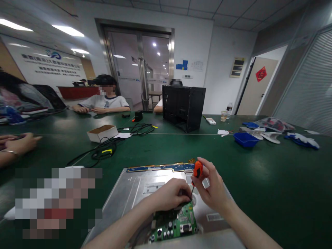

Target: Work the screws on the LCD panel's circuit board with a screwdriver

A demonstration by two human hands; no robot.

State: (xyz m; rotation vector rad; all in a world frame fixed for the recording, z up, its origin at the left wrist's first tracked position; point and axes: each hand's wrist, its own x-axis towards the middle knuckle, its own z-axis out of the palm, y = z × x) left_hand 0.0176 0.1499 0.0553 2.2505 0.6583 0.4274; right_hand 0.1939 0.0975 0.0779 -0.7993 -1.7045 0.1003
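Observation:
A silver metal panel (pixel 124 193) lies before me with a blue circuit strip (pixel 155 168) along its far edge. On its near part sits a green circuit board (pixel 181 219). My right hand (pixel 214 188) is closed around the orange handle of a screwdriver (pixel 198 169), whose shaft points down to the board's far corner. My left hand (pixel 176 192) is pinched at that corner beside the screwdriver tip; what its fingers hold is hidden.
A black metal case (pixel 181 107) stands at the far side of the green table (pixel 145 150). Black cables (pixel 103 148) and an open box (pixel 102 133) lie left. Rightward are a blue tray (pixel 246 139) and gloves (pixel 302 140). Several people sit around.

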